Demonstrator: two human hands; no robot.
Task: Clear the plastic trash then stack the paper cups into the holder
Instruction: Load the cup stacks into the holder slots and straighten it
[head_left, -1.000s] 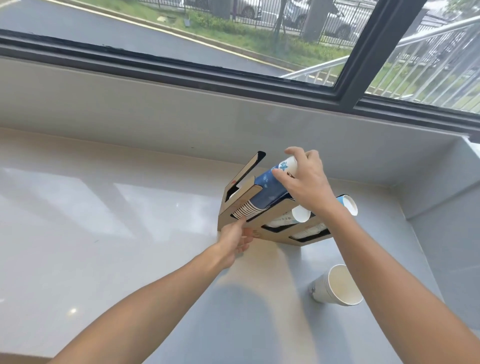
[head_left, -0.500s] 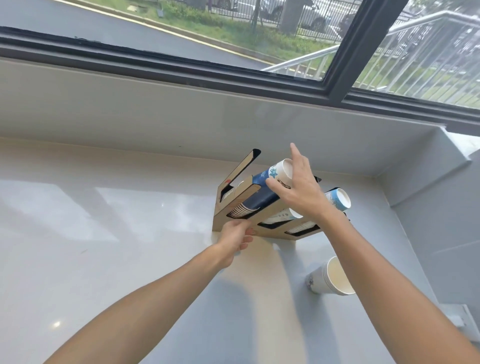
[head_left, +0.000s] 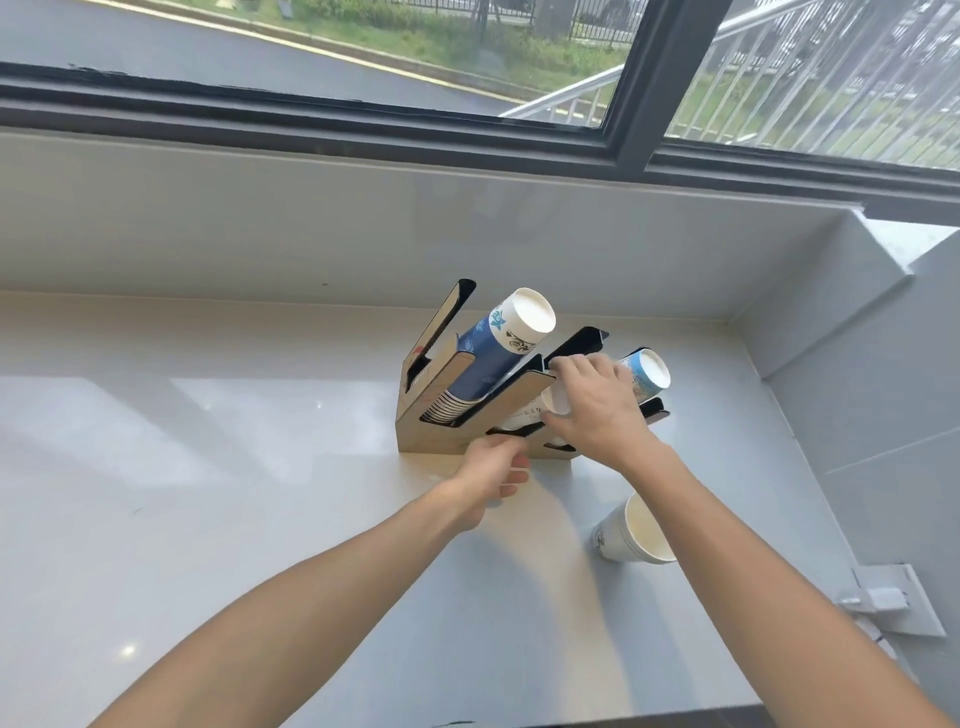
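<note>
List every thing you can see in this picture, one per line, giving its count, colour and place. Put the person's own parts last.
cup holder: one, tan with black edges, on the counter below the window.
blue cup stack: one, blue and white, in the holder's leftmost slot.
middle cup stack: one, white, in the middle slot, mostly hidden by the right hand.
right cup stack: one, light blue and white, in the right slot.
loose cups: one short nested stack, white, lying on its side on the counter right of the holder.
counter: one, glossy pale grey.
window: dark frame, along the back.
wall socket: one, grey, lower right.
left hand: at the holder's base.
right hand: on the middle slot.
</note>
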